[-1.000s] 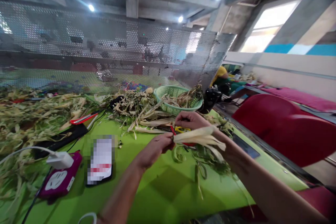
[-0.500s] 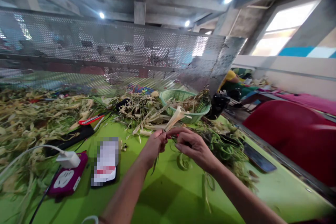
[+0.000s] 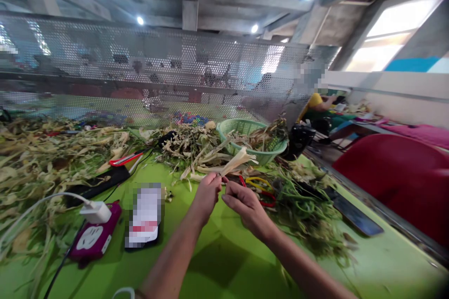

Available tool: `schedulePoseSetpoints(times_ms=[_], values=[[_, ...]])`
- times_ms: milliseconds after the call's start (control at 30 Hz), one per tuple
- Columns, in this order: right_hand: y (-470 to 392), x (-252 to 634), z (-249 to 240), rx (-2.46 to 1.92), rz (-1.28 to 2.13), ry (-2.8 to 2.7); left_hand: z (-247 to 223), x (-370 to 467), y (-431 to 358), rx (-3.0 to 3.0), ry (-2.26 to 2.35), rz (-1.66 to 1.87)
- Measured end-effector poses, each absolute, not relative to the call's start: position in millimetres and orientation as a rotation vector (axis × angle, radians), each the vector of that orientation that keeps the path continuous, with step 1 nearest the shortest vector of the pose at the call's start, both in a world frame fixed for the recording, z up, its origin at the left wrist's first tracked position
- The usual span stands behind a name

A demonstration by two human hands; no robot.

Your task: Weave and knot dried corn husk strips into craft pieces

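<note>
My left hand [image 3: 207, 195] is closed round the narrow base of a pale dried husk piece [image 3: 238, 162], which flares out away from me. Close beside it, my right hand [image 3: 244, 204] has its fingers curled in, the index fingertip near the bound base of the husk. Whether a thin strand lies in the right fingers is too small to make out. Just beyond the right hand lies a tool with red and yellow handles [image 3: 257, 183], partly hidden by that hand.
A green basket [image 3: 270, 153] with dried stalks stands ahead. Dried husks [image 3: 31, 163] cover the left side; green strips [image 3: 305, 205] lie at right. A phone [image 3: 145, 215], a purple power block [image 3: 94, 238], a red-handled cutter [image 3: 124, 159] and a dark phone [image 3: 358, 215] lie on the green table.
My right hand has drawn its stretched index finger in and turned, uncovering the red and yellow handles. My left hand keeps its grip on the husk. The view has shifted slightly.
</note>
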State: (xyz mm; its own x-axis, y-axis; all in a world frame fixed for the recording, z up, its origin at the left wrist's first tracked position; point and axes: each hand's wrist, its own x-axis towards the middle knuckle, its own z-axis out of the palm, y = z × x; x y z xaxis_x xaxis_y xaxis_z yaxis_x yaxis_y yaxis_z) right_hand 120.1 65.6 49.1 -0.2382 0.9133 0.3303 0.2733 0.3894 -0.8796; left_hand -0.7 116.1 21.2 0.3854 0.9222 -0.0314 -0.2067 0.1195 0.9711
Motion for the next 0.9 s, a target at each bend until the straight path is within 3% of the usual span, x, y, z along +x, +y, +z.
schedulePoseSetpoints(times_ms=[267,600,733,900], values=[[54,117,56,-1.105,0.748,-1.834,26,4,116,1.542,1.015,1.072],[64,141,73,-1.204,0.55,-2.047,33,-8,110,2.443,1.273,0.681],[81,171,93,-1.232,0.848,-1.916,47,-16,105,2.434,0.95,0.575],[96,183,85,-1.039,1.3,-1.512,55,-18,97,1.786,0.403,0.655]])
